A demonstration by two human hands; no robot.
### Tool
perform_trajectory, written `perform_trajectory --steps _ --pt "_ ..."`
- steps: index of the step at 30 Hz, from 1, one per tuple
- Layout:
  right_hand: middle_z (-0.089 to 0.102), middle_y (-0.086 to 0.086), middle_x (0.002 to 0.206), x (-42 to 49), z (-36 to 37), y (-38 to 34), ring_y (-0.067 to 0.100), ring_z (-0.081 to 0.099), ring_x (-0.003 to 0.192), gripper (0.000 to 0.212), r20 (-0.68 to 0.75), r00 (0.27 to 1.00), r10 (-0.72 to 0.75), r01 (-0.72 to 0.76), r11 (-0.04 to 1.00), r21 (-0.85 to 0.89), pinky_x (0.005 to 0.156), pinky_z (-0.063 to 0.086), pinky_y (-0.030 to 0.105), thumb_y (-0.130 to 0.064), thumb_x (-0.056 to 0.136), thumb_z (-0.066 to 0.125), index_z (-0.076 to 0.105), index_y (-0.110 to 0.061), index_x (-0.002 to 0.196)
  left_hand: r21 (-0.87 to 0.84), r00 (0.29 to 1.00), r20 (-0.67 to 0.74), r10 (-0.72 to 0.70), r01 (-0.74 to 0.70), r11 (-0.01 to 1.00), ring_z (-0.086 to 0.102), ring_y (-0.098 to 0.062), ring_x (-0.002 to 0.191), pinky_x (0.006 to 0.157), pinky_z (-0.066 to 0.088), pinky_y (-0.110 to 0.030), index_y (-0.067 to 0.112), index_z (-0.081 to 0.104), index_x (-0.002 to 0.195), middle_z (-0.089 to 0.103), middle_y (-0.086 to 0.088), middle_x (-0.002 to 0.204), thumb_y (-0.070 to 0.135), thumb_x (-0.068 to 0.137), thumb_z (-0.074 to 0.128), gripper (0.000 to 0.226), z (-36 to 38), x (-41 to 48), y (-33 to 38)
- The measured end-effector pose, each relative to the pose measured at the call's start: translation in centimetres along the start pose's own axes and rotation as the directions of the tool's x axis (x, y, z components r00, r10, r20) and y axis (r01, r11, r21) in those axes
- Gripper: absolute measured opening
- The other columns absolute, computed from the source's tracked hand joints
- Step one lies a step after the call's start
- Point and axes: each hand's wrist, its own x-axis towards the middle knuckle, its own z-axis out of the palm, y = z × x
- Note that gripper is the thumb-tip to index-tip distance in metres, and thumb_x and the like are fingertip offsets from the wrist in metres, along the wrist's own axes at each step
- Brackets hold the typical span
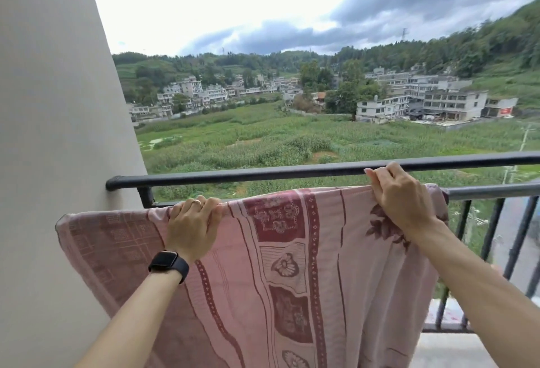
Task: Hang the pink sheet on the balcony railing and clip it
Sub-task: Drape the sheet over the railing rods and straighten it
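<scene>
The pink sheet (292, 265), patterned with dark red flowers and stripes, hangs spread in front of me with its top edge level with the lower rail of the black balcony railing (496, 192). My left hand (193, 227), with a ring and a black watch on the wrist, grips the sheet's top edge at the left. My right hand (400, 195) grips the top edge at the right, where the cloth lies over the lower rail. The sheet's left corner sticks out past my left hand, in front of the wall. No clips are in view.
A thicker black upper rail (263, 173) runs from the beige wall (58, 134) on the left across to the right. Vertical black bars (491, 236) stand below the lower rail at the right. Beyond lie green fields, buildings and hills.
</scene>
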Motion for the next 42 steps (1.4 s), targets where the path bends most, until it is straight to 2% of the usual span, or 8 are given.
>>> perform_trajectory --steps 9,13,18,22,27,32,38,42 --pt "0.062 0.004 0.112 -1.2 -1.0 -1.1 0.025 0.046 0.110 0.026 0.022 0.926 0.377 -0.377 0.926 0.003 0.094 0.030 0.043 -0.044 0.093 0.056 0.069 -0.024 0.101 0.054 0.995 -0.076 -0.065 0.069 0.996 0.063 -0.029 0.078 0.077 0.031 -0.040 0.014 0.066 0.092 0.067 -0.005 0.079 0.040 0.100 0.027 0.047 -0.9 -0.2 1.5" --pt "0.032 0.011 0.148 -4.7 -2.4 0.5 0.031 0.028 0.138 0.045 0.073 0.600 0.796 -0.763 0.543 0.350 0.111 0.023 0.057 -0.044 0.093 0.051 0.043 -0.021 0.131 0.177 0.994 -0.090 -0.067 0.083 0.981 0.065 -0.030 0.082 0.085 0.026 -0.046 0.019 0.068 0.097 0.070 -0.004 0.083 0.037 0.099 0.033 0.039 -1.4 -0.5 1.1" --pt "0.052 0.003 0.114 -7.2 -4.6 0.2 0.027 0.054 0.104 0.036 0.323 0.466 0.824 -0.791 0.224 0.569 0.085 0.037 0.035 -0.041 0.102 0.045 0.039 -0.019 0.130 -0.035 0.963 -0.137 -0.231 0.228 0.973 0.058 -0.033 0.099 0.102 0.031 -0.050 0.011 0.067 0.103 0.069 -0.013 0.100 0.031 0.095 0.030 0.043 -0.3 0.4 3.8" --pt "0.058 0.004 0.106 -5.0 -5.5 0.9 0.024 0.059 0.101 0.052 0.492 0.327 0.807 -0.823 -0.012 0.568 0.089 0.046 0.041 -0.057 0.094 0.051 0.040 -0.015 0.123 -0.141 0.995 -0.103 -0.013 -0.001 0.990 0.057 -0.027 0.110 0.110 0.026 -0.051 0.015 0.060 0.119 0.066 -0.006 0.115 0.039 0.097 0.035 0.042 0.9 1.6 10.9" --pt "0.071 0.008 0.094 -3.8 -5.9 -1.0 0.030 0.067 0.099 0.023 0.621 0.413 0.667 -0.898 0.185 0.399 0.096 0.052 0.047 -0.036 0.095 0.061 0.067 -0.014 0.092 -0.148 0.996 -0.066 0.059 -0.068 0.987 0.059 -0.027 0.092 0.091 0.036 -0.043 0.018 0.059 0.119 0.068 -0.002 0.104 0.042 0.100 0.027 0.044 1.9 1.4 14.1" --pt "0.069 0.015 0.098 -2.0 -5.4 -3.3 0.025 0.065 0.087 0.029 0.491 0.589 0.642 -0.803 0.397 0.444 0.085 0.053 0.041 -0.034 0.092 0.062 0.062 -0.007 0.102 -0.031 0.990 -0.017 0.139 -0.140 0.990 0.058 -0.028 0.091 0.089 0.036 -0.043 0.019 0.054 0.126 0.066 -0.002 0.108 0.044 0.100 0.027 0.045 2.2 1.4 11.7" --pt "0.065 0.006 0.104 -2.6 -6.8 3.4 0.032 0.060 0.107 0.029 0.208 0.400 0.893 -0.896 0.332 0.296 0.086 0.041 0.033 -0.034 0.096 0.058 0.058 -0.011 0.113 0.064 0.980 -0.014 0.197 -0.196 0.979 0.060 -0.029 0.087 0.082 0.038 -0.043 0.018 0.054 0.125 0.065 -0.005 0.102 0.048 0.101 0.026 0.048 2.0 1.1 8.8" --pt "0.063 0.010 0.110 -5.1 -6.8 4.6 0.033 0.060 0.105 0.036 0.208 0.401 0.892 -0.910 0.361 0.203 0.080 0.038 0.034 -0.037 0.097 0.056 0.057 -0.007 0.117 0.048 0.988 -0.004 0.157 -0.157 0.986 0.059 -0.029 0.091 0.084 0.039 -0.044 0.019 0.053 0.125 0.065 -0.005 0.104 0.048 0.101 0.025 0.047 2.0 1.0 9.4"
